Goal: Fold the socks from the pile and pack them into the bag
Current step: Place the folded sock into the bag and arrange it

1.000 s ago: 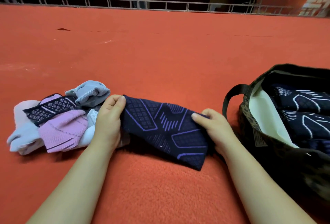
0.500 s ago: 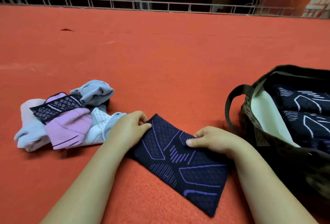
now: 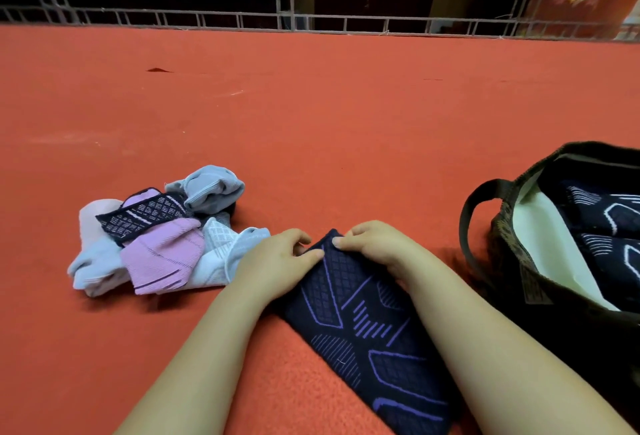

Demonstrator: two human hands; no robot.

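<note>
A navy sock with purple lines (image 3: 367, 330) lies flat on the red carpet, running from the centre toward the lower right. My left hand (image 3: 277, 261) and my right hand (image 3: 374, 247) both pinch its far end, fingertips close together. The sock pile (image 3: 156, 233), in pink, lilac, pale blue and navy, sits just left of my left hand. The dark bag (image 3: 540, 299) stands open at the right with navy socks with white lines (image 3: 609, 226) inside it.
Red carpet (image 3: 311, 116) stretches far ahead to a metal truss rail (image 3: 311, 24) at the back. The bag's strap handle (image 3: 474, 223) loops out toward my right forearm. A pale lining shows inside the bag.
The navy sock has been laid down and turned lengthwise toward me. My right hand slid left along it to meet my left hand at the far end.
</note>
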